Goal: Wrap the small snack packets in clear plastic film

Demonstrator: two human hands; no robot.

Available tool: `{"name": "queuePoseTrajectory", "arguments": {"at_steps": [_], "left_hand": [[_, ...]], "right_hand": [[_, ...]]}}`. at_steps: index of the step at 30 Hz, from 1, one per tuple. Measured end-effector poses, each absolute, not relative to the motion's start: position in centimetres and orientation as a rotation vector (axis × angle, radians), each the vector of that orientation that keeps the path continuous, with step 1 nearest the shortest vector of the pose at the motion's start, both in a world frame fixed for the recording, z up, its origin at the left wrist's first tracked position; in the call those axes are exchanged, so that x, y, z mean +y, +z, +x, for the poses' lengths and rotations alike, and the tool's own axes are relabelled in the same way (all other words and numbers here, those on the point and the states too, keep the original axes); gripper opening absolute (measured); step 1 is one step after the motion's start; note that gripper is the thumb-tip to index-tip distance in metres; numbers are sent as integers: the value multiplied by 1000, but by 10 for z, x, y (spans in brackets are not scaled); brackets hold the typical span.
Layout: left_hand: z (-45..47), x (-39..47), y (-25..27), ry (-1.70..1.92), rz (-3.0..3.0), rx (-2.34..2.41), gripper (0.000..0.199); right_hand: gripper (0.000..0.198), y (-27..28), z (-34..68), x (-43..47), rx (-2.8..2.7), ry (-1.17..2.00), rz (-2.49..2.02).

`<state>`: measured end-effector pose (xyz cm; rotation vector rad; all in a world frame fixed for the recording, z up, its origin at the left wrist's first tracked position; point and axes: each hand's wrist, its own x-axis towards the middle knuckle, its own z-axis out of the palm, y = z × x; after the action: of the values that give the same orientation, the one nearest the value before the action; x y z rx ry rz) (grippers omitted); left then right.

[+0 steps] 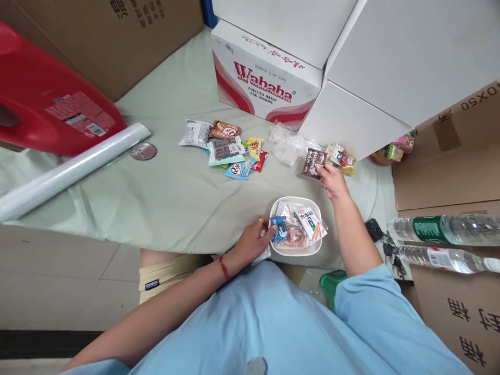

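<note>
My right hand [333, 181] pinches a dark brown snack packet [313, 162] by its lower right corner, beside a yellowish clear-wrapped snack packet [340, 158]. At the near table edge, my left hand [254, 238] grips a small blue snack packet [279, 229] over the left side of a white plastic basket [296, 200]. In the basket lie white snack packets [310, 225] with orange sticks printed on them, and a clear packet [294, 237] with pinkish contents. A piece of clear plastic [262, 255] shows below my left hand; whether I hold it, I cannot tell.
A pile of mixed snack packets [226, 150] lies mid-table, with crumpled clear plastic [286, 145] to its right. Behind stands a Wahaha water carton [267, 78]. A plastic film roll [74, 169] and red jug [58, 99] are left; water bottles [445, 230] are right.
</note>
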<state>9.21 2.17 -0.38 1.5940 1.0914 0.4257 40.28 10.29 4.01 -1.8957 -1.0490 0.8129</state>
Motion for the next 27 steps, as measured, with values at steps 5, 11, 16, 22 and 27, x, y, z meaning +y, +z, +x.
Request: {"name": "queuePoseTrajectory", "arguments": {"at_steps": [5,11,16,22,27], "left_hand": [[100,26,-4,363,1588,1168,21],[103,28,-4,383,1584,1163,21],[101,26,-5,413,1566,1121,21],[98,20,-3,489,1552,1118,31],[109,36,-2,536,1638,1162,22]], "right_hand": [[49,93,383,28,-1140,1241,-1762],[47,94,338,-11,-1524,993,-2063],[44,84,306,-6,-1822,752,-2217],[33,78,294,-14,-1881,400,-2435],[32,75,297,-25,-1761,410,-2370]]}}
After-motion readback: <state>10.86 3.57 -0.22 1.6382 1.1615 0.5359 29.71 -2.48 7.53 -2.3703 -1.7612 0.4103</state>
